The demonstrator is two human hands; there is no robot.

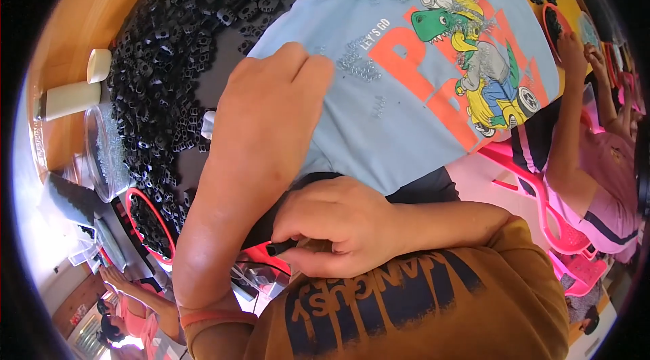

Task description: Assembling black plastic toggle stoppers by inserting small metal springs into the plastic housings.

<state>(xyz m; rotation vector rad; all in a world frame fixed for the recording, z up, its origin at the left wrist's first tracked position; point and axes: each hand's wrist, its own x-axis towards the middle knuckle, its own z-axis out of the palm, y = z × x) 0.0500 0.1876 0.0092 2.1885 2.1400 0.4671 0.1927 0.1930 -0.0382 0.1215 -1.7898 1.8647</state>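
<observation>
A light blue T-shirt (406,130) with a cartoon dinosaur print lies spread out, with clusters of small metal springs (359,62) scattered on it. My left hand (277,103) rests closed at the shirt's left part, knuckles up. Its fingertips are hidden, so what they hold cannot be made out. Close to my body, my right hand (338,225) is closed around a small black plastic piece (281,247), whose hollow end sticks out between thumb and fingers. A large pile of small black plastic parts (152,82) covers the surface left of and beyond the shirt.
At the left stand a clear container of springs (108,150), a roll of tape (99,65) and a red-rimmed basket (150,225) of black parts. Other people sit at the right (589,170) and lower left (132,312). A pink chair (555,218) stands at the right.
</observation>
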